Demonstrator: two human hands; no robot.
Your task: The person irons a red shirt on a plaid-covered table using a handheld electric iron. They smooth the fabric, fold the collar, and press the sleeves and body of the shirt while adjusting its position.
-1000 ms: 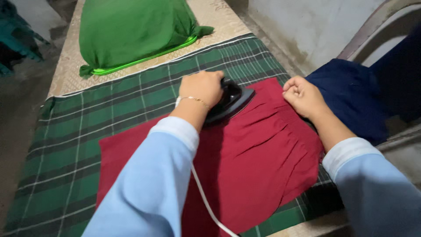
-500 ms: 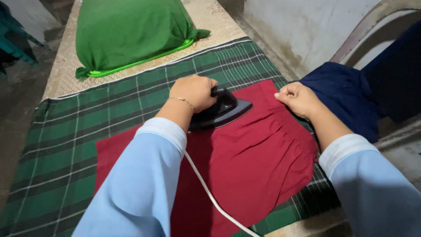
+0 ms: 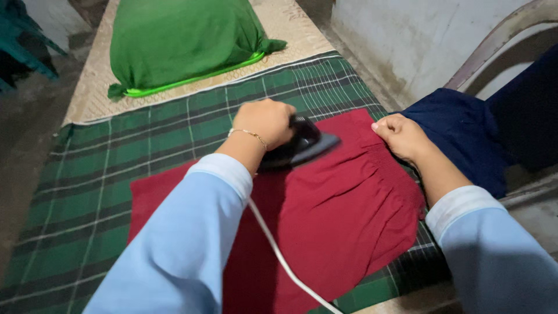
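While the left hand (image 3: pixel 266 121) grips the black iron (image 3: pixel 302 145), the right hand (image 3: pixel 403 137) pinches the red garment (image 3: pixel 343 215).

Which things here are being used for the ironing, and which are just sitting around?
In use:
left hand gripping the black iron
white cord
red garment, pinched by the right hand
green plaid cloth underneath

Just lying about:
green bundle
navy cloth
chair

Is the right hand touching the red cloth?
Touching. In the head view, the right hand pinches the gathered edge of the red cloth.
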